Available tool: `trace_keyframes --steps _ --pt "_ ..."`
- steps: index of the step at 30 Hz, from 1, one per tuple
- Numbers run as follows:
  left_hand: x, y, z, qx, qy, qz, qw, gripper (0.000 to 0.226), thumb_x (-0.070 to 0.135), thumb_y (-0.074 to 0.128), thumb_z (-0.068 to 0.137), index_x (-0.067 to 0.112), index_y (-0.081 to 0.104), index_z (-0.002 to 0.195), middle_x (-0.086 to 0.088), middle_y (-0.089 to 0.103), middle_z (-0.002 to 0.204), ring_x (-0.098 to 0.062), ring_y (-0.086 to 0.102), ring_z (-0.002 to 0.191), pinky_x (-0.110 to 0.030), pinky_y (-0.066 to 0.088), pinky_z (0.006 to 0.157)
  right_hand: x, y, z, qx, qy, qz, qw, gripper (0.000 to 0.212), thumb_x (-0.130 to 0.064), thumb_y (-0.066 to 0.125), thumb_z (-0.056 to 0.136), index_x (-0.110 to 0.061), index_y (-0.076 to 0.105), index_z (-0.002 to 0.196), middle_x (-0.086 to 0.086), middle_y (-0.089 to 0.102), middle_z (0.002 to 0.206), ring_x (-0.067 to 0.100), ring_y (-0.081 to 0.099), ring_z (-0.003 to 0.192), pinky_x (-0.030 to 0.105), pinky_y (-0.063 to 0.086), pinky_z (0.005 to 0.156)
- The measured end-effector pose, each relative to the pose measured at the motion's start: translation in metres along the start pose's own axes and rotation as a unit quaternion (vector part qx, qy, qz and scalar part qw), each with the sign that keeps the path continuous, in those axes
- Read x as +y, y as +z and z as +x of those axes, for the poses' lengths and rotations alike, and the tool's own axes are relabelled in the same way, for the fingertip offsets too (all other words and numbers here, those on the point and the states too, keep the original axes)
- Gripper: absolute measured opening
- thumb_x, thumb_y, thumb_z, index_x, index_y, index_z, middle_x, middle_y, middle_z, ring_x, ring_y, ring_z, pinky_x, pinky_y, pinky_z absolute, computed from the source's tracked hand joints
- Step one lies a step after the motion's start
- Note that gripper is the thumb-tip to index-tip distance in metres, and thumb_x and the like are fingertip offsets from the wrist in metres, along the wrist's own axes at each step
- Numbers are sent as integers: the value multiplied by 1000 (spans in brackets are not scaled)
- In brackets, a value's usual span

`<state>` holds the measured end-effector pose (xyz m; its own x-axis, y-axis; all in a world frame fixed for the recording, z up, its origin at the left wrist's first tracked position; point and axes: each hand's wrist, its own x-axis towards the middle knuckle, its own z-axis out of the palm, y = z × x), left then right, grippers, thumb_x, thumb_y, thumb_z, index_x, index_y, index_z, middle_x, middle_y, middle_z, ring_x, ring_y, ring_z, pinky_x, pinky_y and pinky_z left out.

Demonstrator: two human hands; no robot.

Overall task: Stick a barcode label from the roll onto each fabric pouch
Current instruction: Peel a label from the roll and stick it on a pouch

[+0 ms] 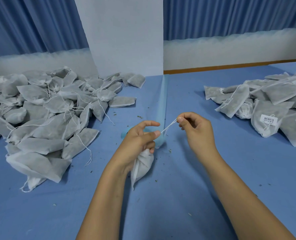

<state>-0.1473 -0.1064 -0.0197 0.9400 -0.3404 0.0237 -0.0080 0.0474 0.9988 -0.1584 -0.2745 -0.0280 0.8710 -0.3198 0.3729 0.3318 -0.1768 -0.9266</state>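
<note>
My left hand (140,137) grips the gathered neck of a white fabric pouch (141,168), which hangs below it over the blue table. A white drawstring (168,126) runs taut from that hand's thumb and finger to my right hand (194,127), which pinches its other end. Behind my left hand lies the light-blue label roll (126,133), mostly hidden. Its backing strip (163,104) stretches away toward the far wall.
A big heap of unlabeled pouches (45,115) with loose strings fills the left of the blue table (178,196). On the right lies a pile of pouches bearing barcode labels (268,108). Small dark crumbs dot the cloth. A white pillar (126,37) stands behind.
</note>
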Motion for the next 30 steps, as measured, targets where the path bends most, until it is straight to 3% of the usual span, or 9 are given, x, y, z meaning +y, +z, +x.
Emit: trace_keyframes --steps 4,8,12,14,18,21,24,26,30 --pt "-1 -6 -3 -18 -24 14 999 32 4 67 87 13 61 117 5 43 55 -9 45 50 -25 53 55 -2 -4 1 35 33 27 998 23 -7 55 94 -18 61 75 -3 55 63 -3 48 53 6 38 57" --pt "-3 -14 -6 -30 -75 21 996 13 10 61 93 6 67 104 -4 72 84 -22 66 75 -41 55 77 -3 -10 5 115 43 64 990 19 -12 55 95 -19 62 78 -5 57 65 -4 50 55 6 40 60" --pt "-5 -11 -2 45 -68 42 996 27 20 61 95 -7 65 97 -11 76 89 -19 71 75 -37 54 77 -9 -6 1 134 -16 71 988 20 -11 56 94 -21 60 77 -11 58 68 -2 52 62 9 41 65" --pt "-4 -5 1 121 -33 6 992 30 23 56 98 -7 63 96 -9 76 88 -18 73 76 -32 55 73 -15 -1 -7 95 -94 75 988 19 -9 58 92 -22 59 78 -14 59 72 1 54 69 13 43 69" --pt "-4 -1 3 194 45 -87 976 28 21 40 104 6 60 91 -6 76 94 -19 74 88 -34 57 82 -17 20 -27 -116 -230 -11 966 12 -10 60 88 -14 62 77 -2 60 80 10 55 78 25 43 72" --pt "-2 -6 4 144 11 -275 951 27 21 37 103 9 61 99 -11 75 101 -25 72 95 -44 58 79 -7 27 -30 -172 -209 -94 958 10 -6 64 87 -4 64 77 0 59 85 13 52 83 22 40 78" --pt "1 -8 3 92 -7 -326 941 54 27 34 105 19 79 77 -7 76 94 -20 73 91 -36 60 65 0 30 -29 -177 -135 -128 966 8 -5 67 86 -6 67 78 -2 51 113 11 44 107 8 30 92" --pt "0 -8 5 86 -6 -326 941 47 28 36 105 13 78 91 -9 75 101 -22 72 95 -38 60 68 2 30 -29 -190 -81 -113 972 10 -6 66 87 -12 65 78 -4 48 122 6 44 113 6 31 93" --pt "-1 -2 4 116 -4 -168 979 49 39 60 88 12 55 128 -11 70 117 -25 69 106 -47 57 89 1 28 -26 -139 -49 -55 988 19 0 62 87 -14 62 75 -6 59 92 2 56 82 10 41 67"
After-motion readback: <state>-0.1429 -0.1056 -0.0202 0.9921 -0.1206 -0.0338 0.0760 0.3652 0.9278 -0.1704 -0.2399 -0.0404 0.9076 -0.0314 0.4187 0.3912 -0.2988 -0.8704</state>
